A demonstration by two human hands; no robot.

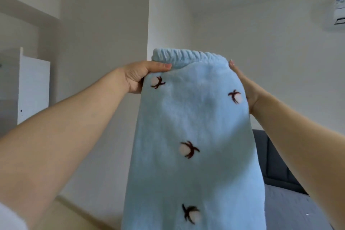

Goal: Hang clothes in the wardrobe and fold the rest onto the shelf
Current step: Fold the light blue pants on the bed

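I hold up a pair of light blue fleece trousers (194,121) with dark brown and white cotton-flower marks, its elastic waistband at the top. My left hand (139,76) grips the left side just under the waistband, thumb on the front. My right hand (244,87) holds the right edge with its fingers behind the fabric and the thumb tip showing at the top. The garment hangs straight down in front of me and runs out of the bottom of the view.
A white wardrobe or cabinet (33,87) stands at the far left. A dark grey bed with headboard (276,173) lies at the lower right behind the garment. An air conditioner (339,13) hangs high on the right wall. Pale walls fill the background.
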